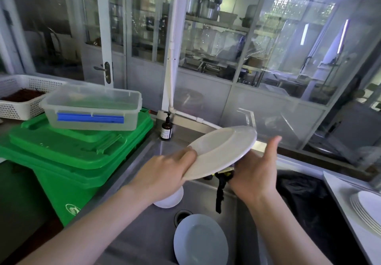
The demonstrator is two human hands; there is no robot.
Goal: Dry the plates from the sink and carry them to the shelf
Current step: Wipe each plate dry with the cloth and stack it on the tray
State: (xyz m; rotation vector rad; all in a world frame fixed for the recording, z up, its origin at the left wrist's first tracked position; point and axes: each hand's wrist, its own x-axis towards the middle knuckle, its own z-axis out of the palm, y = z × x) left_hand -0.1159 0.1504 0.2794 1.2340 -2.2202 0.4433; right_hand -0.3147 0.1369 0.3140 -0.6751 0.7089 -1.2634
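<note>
I hold a white plate (220, 151) tilted above the steel sink (148, 233), its underside turned toward me. My left hand (165, 170) grips the plate's left rim. My right hand (255, 172) is under the plate's right side and presses a dark cloth (221, 184) against it; the cloth hangs down below, and the thumb sticks up free. In the sink lie another white plate (201, 242) and a small white dish (171, 199), partly hidden by my left wrist. A stack of white plates (367, 211) sits on the counter at the right.
A green bin (68, 161) stands left of the sink with a clear lidded box (90, 108) on top. A white perforated basket (22, 97) is behind it. A brown pump bottle (166, 128) stands at the sink's back corner. Glass partitions rise behind.
</note>
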